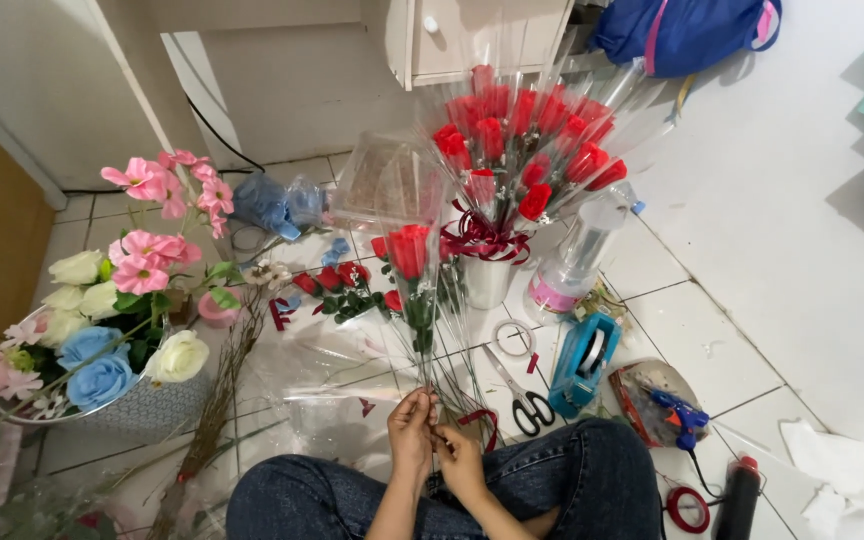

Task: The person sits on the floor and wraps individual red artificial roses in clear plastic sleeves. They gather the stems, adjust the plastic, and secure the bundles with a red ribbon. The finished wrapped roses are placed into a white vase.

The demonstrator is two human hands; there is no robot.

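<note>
My left hand and right hand both pinch the stem of a cellophane-wrapped red rose — upright above my knees, over the tiled floor. Scissors lie just right — tape dispenser beyond.

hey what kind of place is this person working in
Probably a home floor used for flower crafting. A metal bucket of cellophane-wrapped red roses, black-handled scissors and a blue tape dispenser sit on white tiles beside a white cabinet.
</note>
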